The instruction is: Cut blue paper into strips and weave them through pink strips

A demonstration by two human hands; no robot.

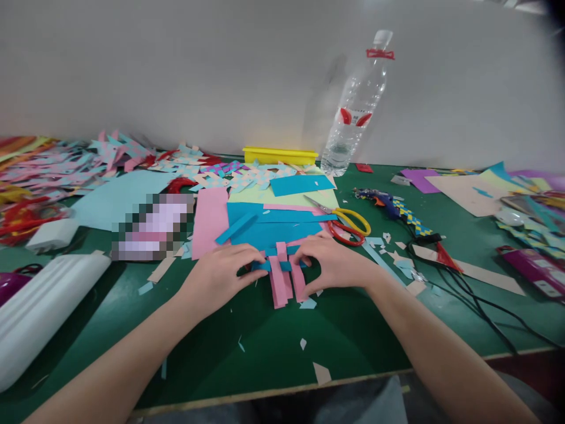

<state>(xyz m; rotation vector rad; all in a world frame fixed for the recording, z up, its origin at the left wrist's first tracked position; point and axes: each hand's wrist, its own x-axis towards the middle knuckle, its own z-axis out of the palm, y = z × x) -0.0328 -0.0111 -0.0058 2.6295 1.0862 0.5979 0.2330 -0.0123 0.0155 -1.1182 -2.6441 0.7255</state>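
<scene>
Pink paper strips cross over and under blue paper strips in a small weave at the table's front middle. My left hand pinches the left end of a blue strip between thumb and fingers. On the other side, my right hand has its thumb and fingers closed on the rightmost pink strip. Just behind the weave lie blue paper sheets and a loose blue strip. Scissors with yellow and red handles rest near my right hand.
A tilted plastic bottle leans at the wall beside a yellow strip-shaped object. A glue gun and black cables lie right. Left are a blurred-out phone, a white charger and a long white object.
</scene>
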